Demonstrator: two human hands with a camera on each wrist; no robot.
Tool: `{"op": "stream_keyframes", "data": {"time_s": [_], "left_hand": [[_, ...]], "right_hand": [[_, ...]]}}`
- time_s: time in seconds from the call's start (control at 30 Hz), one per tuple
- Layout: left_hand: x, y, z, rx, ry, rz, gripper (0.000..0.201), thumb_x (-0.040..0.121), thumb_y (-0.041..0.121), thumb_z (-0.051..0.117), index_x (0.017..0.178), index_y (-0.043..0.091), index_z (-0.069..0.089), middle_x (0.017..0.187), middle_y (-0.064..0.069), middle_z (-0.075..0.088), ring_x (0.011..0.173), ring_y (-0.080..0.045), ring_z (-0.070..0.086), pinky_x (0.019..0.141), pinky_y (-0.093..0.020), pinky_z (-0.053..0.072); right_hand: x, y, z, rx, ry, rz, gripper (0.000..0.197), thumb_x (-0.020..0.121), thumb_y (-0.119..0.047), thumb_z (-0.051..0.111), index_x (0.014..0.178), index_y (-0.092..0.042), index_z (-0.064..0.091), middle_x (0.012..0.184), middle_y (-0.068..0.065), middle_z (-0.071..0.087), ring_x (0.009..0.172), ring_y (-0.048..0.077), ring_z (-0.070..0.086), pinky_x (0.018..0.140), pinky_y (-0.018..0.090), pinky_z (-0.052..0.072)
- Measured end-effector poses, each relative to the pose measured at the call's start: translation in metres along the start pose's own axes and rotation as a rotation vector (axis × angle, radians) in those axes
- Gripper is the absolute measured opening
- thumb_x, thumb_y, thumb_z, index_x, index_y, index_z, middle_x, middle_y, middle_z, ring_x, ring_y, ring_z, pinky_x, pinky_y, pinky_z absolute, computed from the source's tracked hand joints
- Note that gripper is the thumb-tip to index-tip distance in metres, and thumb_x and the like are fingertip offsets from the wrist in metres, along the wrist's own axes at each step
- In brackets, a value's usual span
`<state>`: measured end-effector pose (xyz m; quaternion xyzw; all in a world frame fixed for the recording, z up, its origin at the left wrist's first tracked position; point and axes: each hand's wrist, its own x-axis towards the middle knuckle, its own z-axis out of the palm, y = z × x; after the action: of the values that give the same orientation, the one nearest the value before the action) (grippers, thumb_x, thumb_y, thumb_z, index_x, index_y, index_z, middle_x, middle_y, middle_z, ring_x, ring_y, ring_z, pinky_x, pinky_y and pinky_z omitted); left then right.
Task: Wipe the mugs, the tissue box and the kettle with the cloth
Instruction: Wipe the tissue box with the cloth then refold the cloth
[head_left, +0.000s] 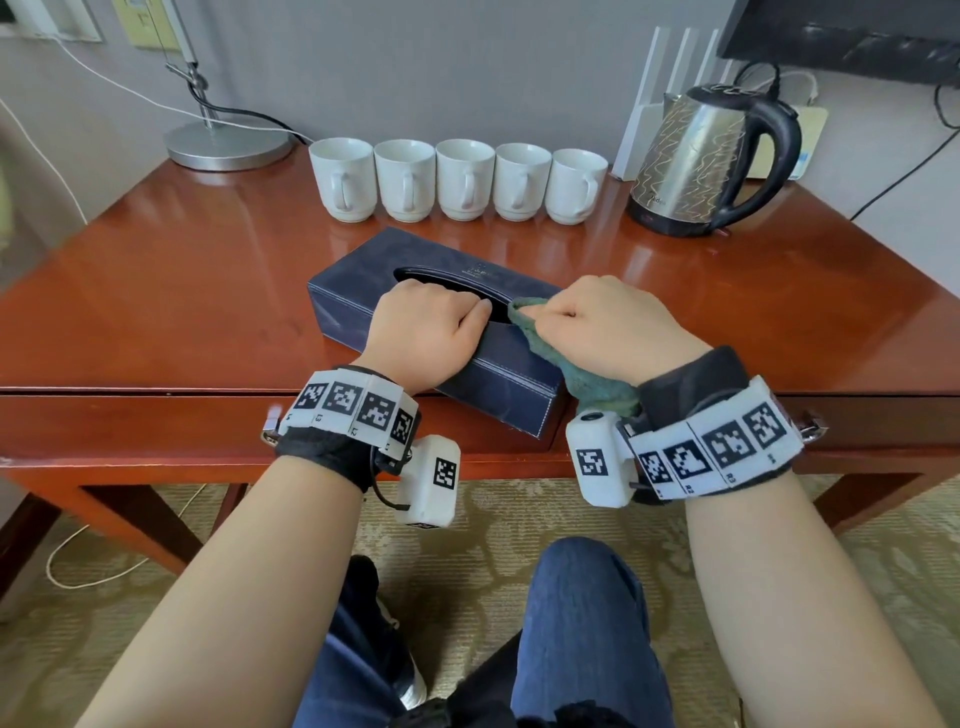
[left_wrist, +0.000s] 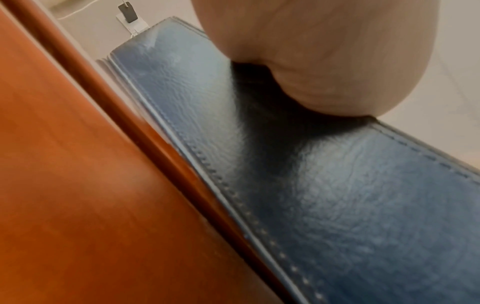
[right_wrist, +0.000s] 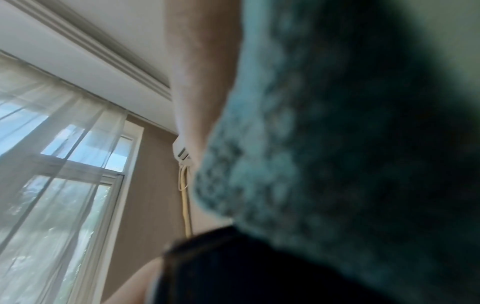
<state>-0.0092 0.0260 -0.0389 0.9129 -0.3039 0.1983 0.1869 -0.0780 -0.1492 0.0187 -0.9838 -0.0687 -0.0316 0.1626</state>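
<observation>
A dark blue leather tissue box (head_left: 363, 283) lies near the table's front edge; its stitched side (left_wrist: 337, 205) fills the left wrist view. My left hand (head_left: 428, 325) rests on its top with fingers curled at the slot, and the heel of that hand (left_wrist: 324, 61) presses on the box. My right hand (head_left: 592, 322) grips a green cloth (head_left: 545, 343) on the box's right end; the cloth (right_wrist: 337, 144) covers most of the right wrist view. Several white mugs (head_left: 465, 179) stand in a row behind. A patterned steel kettle (head_left: 696, 161) stands at the back right.
A lamp base (head_left: 228, 143) sits at the table's back left, with cables along the wall. A white router (head_left: 649, 109) stands behind the kettle. The wooden table (head_left: 156, 291) has a drawer front below its near edge. My knees are under the table.
</observation>
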Motion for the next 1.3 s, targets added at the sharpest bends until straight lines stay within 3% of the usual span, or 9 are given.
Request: {"op": "stream_keyframes", "data": {"time_s": [0.1,0.2,0.3,0.47,0.67,0.77,0.97,1.17,1.3], "left_hand": [[0.0,0.0,0.0,0.004,-0.001,-0.003,0.044,0.095,0.037,0.03,0.057,0.017,0.042,0.059,-0.004,0.055,0.064,-0.027,0.055,0.061,-0.03,0.02],[0.0,0.0,0.0,0.002,-0.01,-0.011,0.045,0.095,0.037,0.03,0.057,0.017,0.042,0.058,-0.001,0.051,0.063,-0.026,0.053,0.061,-0.031,0.023],[0.0,0.0,0.001,0.01,0.01,-0.016,0.045,0.095,0.035,0.031,0.057,0.015,0.045,0.057,-0.005,0.054,0.061,-0.027,0.053,0.058,-0.03,0.023],[0.001,-0.001,0.004,0.017,0.014,-0.008,0.045,0.095,0.036,0.031,0.057,0.016,0.044,0.058,-0.005,0.056,0.061,-0.028,0.054,0.058,-0.03,0.022],[0.001,-0.003,0.004,0.024,0.007,-0.003,0.048,0.094,0.039,0.028,0.058,0.015,0.047,0.059,-0.005,0.057,0.063,-0.027,0.055,0.058,-0.031,0.025],[0.001,-0.003,0.006,0.033,0.013,-0.001,0.049,0.093,0.041,0.025,0.06,0.015,0.051,0.061,-0.006,0.059,0.064,-0.026,0.056,0.058,-0.03,0.024],[0.001,-0.004,0.008,0.012,0.033,0.005,0.05,0.09,0.046,0.018,0.056,0.018,0.043,0.056,-0.003,0.053,0.06,-0.027,0.053,0.057,-0.03,0.023],[0.002,-0.003,0.006,0.022,0.009,-0.004,0.048,0.092,0.042,0.024,0.057,0.017,0.046,0.06,-0.005,0.058,0.064,-0.027,0.055,0.057,-0.03,0.022],[0.001,-0.003,0.006,0.042,0.016,-0.009,0.052,0.091,0.044,0.023,0.06,0.016,0.052,0.061,-0.006,0.059,0.065,-0.027,0.055,0.056,-0.03,0.02]], "right_hand": [[-0.006,0.005,0.004,0.0,0.031,0.046,0.048,0.091,-0.027,0.039,0.047,-0.036,0.057,0.12,-0.014,0.066,0.077,0.019,0.065,0.057,0.028,0.038],[-0.018,0.009,0.005,0.036,0.101,0.095,0.047,0.093,-0.03,0.039,0.049,-0.028,0.055,0.089,-0.012,0.073,0.048,0.014,0.044,0.055,0.029,0.032],[-0.038,0.006,0.001,0.082,0.062,0.075,0.058,0.092,-0.025,0.042,0.042,-0.053,0.05,0.096,-0.019,0.072,0.046,0.008,0.034,0.053,0.027,0.029],[-0.045,-0.008,0.004,-0.032,0.026,0.046,0.039,0.091,-0.022,0.041,0.113,-0.036,0.07,0.045,-0.039,0.047,0.044,0.002,0.046,0.048,0.021,0.026],[-0.01,0.015,0.004,-0.069,0.107,0.153,0.037,0.089,-0.025,0.037,0.06,-0.011,0.053,0.112,-0.012,0.07,0.061,0.018,0.058,0.058,0.029,0.042],[-0.018,0.021,0.003,-0.047,0.139,0.207,0.035,0.09,-0.026,0.038,0.074,-0.011,0.066,0.127,-0.014,0.062,0.081,0.024,0.064,0.073,0.032,0.049],[-0.052,0.008,0.015,0.017,0.168,0.092,0.036,0.091,-0.023,0.043,0.111,-0.031,0.071,0.096,-0.009,0.074,0.048,0.008,0.049,0.053,0.024,0.039],[-0.028,0.019,0.009,0.174,0.143,0.12,0.051,0.09,-0.018,0.042,0.048,-0.043,0.059,0.117,-0.031,0.061,0.063,-0.001,0.06,0.068,0.028,0.048],[-0.02,0.037,0.011,0.212,0.2,0.201,0.037,0.09,-0.02,0.041,0.072,-0.03,0.072,0.127,-0.02,0.06,0.063,0.013,0.058,0.068,0.03,0.047]]}}
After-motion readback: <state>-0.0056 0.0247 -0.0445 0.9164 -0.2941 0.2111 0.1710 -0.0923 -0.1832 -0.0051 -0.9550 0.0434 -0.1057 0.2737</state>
